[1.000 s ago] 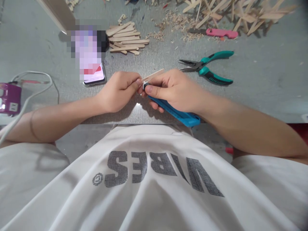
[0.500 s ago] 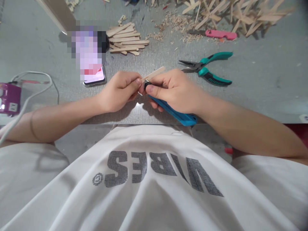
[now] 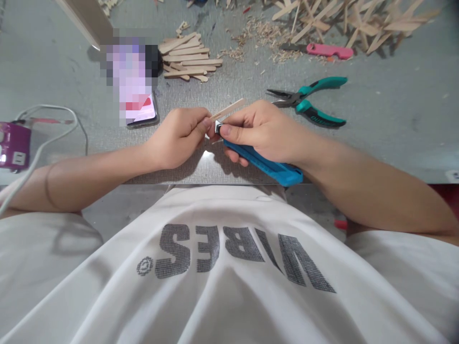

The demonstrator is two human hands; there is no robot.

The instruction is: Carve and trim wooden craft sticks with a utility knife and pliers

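Close to the table's front edge, my left hand (image 3: 184, 136) pinches a wooden craft stick (image 3: 229, 109), which slants up to the right past its fingertips. My right hand (image 3: 260, 131) is wrapped round a blue utility knife (image 3: 263, 160), thumb on top near the blade end. The short bright blade (image 3: 217, 126) points toward my left fingertips, just below the stick. Whether the blade touches the wood I cannot tell. My left fingers hide the near end of the stick.
Green-handled pliers (image 3: 304, 101) lie to the right, beyond my right hand. Behind them are a pink knife (image 3: 330, 50), wood shavings (image 3: 261, 38) and crossed-stick pieces (image 3: 344, 21). A stick pile (image 3: 191, 57), a phone (image 3: 143, 117) and a purple box with cable (image 3: 14, 147) are leftward.
My right hand and the utility knife have shifted slightly right, away from my left fingertips. More of the stick's length shows. My left hand has stayed nearly in place.
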